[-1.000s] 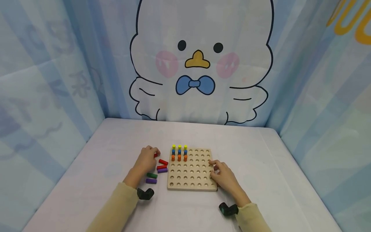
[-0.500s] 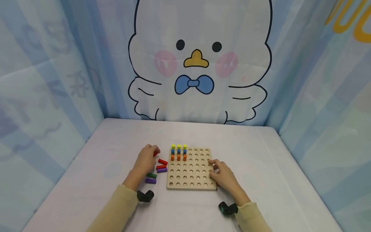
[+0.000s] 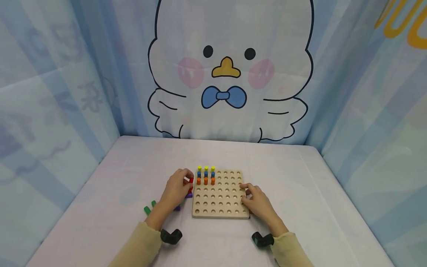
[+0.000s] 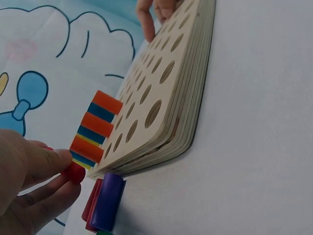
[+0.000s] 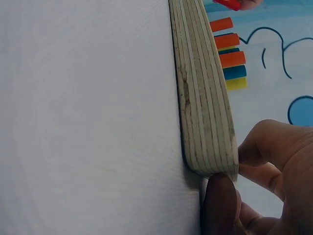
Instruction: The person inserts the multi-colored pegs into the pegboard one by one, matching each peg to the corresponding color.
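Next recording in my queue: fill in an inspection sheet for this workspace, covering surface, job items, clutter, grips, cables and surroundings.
Surface: white tabletop, apparently flat.
Job items: wooden pegboard with three yellow pegs, three blue pegs and three orange pegs standing in it; loose purple pegs and green pegs lie to its left, some partly hidden by the left arm.
Clutter: nothing seen beyond those loose pegs.
Grips: left grip, a bare hand, pinches a red peg; right grip, also bare, holds the pegboard's right edge.
Cables: nothing seen.
Surroundings: pale blue curtains; cartoon bird printed behind the tabletop.
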### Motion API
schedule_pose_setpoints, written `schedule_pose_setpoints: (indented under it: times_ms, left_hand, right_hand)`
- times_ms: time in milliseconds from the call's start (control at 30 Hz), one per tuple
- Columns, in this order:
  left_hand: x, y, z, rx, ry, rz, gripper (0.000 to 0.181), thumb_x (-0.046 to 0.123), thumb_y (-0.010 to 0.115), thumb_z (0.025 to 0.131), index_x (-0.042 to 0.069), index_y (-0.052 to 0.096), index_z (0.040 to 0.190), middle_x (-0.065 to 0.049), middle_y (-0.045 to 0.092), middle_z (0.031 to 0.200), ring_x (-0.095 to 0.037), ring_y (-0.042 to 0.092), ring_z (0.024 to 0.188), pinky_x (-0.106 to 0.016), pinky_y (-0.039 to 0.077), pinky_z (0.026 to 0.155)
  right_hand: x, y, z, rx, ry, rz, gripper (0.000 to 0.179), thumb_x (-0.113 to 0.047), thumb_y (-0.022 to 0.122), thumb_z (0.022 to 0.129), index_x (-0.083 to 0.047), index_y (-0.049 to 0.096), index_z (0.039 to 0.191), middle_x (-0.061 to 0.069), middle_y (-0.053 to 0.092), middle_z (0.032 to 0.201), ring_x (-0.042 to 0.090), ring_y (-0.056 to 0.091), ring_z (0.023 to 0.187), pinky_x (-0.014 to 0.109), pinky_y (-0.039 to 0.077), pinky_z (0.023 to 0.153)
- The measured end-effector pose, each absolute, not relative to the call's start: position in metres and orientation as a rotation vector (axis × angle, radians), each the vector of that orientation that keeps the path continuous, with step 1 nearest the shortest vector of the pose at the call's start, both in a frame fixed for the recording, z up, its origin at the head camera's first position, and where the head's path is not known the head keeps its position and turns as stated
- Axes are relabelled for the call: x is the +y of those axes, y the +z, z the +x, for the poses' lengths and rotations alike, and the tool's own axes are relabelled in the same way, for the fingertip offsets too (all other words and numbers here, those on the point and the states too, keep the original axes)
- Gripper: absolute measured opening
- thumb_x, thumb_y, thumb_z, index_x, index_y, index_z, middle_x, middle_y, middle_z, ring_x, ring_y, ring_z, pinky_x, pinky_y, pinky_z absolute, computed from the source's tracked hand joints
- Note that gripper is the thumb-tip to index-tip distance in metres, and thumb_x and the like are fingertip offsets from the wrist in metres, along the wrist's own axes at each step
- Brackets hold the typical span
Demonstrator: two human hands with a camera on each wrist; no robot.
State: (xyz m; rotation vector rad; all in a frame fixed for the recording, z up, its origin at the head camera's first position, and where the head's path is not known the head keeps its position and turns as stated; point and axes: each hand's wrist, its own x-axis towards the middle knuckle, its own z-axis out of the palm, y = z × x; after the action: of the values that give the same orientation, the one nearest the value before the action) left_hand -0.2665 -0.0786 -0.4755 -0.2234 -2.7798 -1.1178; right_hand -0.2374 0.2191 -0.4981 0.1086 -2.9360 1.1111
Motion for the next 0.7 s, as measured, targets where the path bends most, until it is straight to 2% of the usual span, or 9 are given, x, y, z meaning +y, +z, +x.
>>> schedule_pose_setpoints:
  times_ms: [300, 700]
  left_hand:
    - [-0.069, -0.483, -0.262, -2.75, -1.132, -0.272, 0.015, 0.011, 0.077, 0.093, 0.011, 0.068, 0.105, 0.0, 0.067, 0.098, -0.011, 0.057, 0.081, -0.029, 0.05, 0.072]
    - [-0.065, -0.493, -0.265, -2.747, -1.02, -0.208, 0.015, 0.018, 0.078, 0.093, 0.017, 0.068, 0.104, 0.002, 0.066, 0.098, -0.01, 0.053, 0.076, -0.025, 0.046, 0.067]
  right_hand:
    - [0.218, -0.496, -0.237, -2.937, 1.12, 0.107, 0.039, -0.011, 0.066, 0.091, -0.01, 0.066, 0.13, 0.01, 0.061, 0.104, 0.015, 0.051, 0.076, 0.031, 0.042, 0.068]
    - [0.218, -0.498, -0.236, -2.933, 1.104, 0.116, 0.038, -0.01, 0.065, 0.092, -0.011, 0.066, 0.13, 0.01, 0.061, 0.104, 0.015, 0.051, 0.077, 0.032, 0.042, 0.069]
